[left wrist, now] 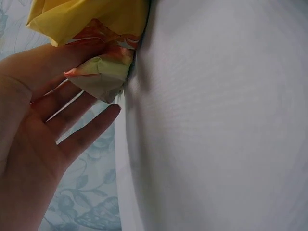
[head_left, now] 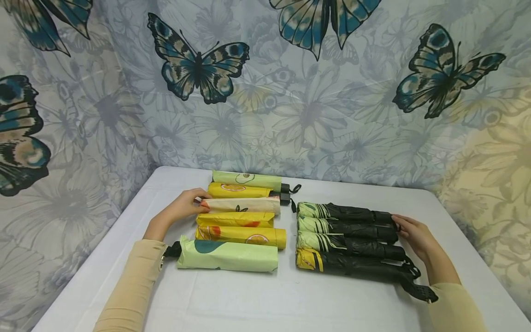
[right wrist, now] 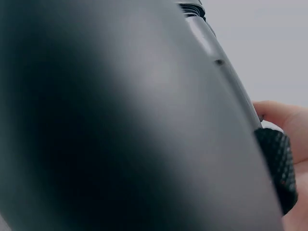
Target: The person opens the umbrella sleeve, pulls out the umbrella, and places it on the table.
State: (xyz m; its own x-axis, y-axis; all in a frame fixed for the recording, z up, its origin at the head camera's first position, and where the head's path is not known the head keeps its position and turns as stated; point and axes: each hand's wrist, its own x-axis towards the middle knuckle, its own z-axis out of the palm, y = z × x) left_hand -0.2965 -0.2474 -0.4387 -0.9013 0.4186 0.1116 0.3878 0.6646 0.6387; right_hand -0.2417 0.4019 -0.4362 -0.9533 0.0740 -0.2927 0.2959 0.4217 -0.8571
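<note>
Two side-by-side rows of folded umbrellas lie on a white-covered table. At the left row, my left hand [head_left: 187, 204] touches the left end of a cream sleeve [head_left: 240, 205], its fingers mostly straight. In the left wrist view, that sleeve's folded end [left wrist: 103, 79] sits between thumb and fingers, below a yellow sleeve [left wrist: 101, 19]. On the right lie three black-and-green umbrellas [head_left: 352, 212] and a black-and-yellow umbrella [head_left: 356, 267]. My right hand [head_left: 416, 237] rests its extended fingers at the right ends of the back ones. A dark, blurred surface [right wrist: 134, 120] hides most of the right wrist view.
Behind the cream sleeve are an avocado-print umbrella [head_left: 265, 180] and a yellow orange-print one [head_left: 249, 189], black handles rightward. In front lie two yellow sleeves [head_left: 244, 234] and a light green sleeve [head_left: 232, 256]. A butterfly-print cloth [head_left: 298, 115] hangs behind the table [head_left: 232, 304].
</note>
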